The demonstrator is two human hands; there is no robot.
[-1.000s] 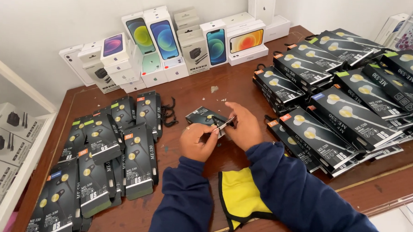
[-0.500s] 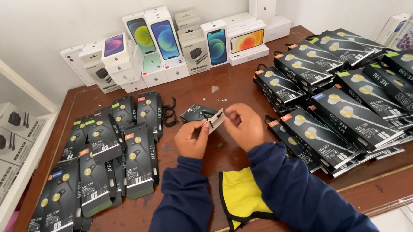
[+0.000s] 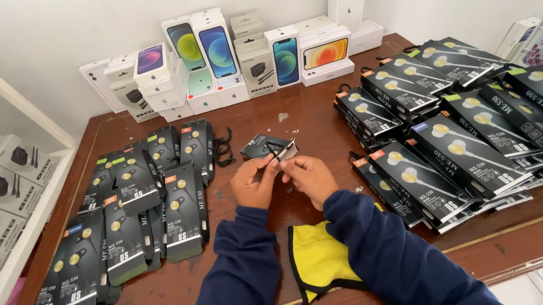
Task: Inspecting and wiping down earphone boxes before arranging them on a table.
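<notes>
My left hand [image 3: 255,182] and my right hand [image 3: 310,177] meet over the middle of a brown wooden table [image 3: 309,120]. Both pinch a small dark earphone package [image 3: 270,148] with a pale flap lifted at its near end. The package tilts a little above the tabletop. Dark blue sleeves cover both forearms. A yellow cloth with black trim [image 3: 318,261] lies under my arms near the front edge.
Several black earphone boxes [image 3: 141,208] lie in rows at the left, and larger black earphone boxes [image 3: 456,124] are stacked at the right. White phone boxes [image 3: 227,59] stand along the back wall. A white shelf with charger boxes [image 3: 4,189] is at far left.
Both hands have lifted the small package slightly and the pale flap is raised further. The stacks around them have not moved.
</notes>
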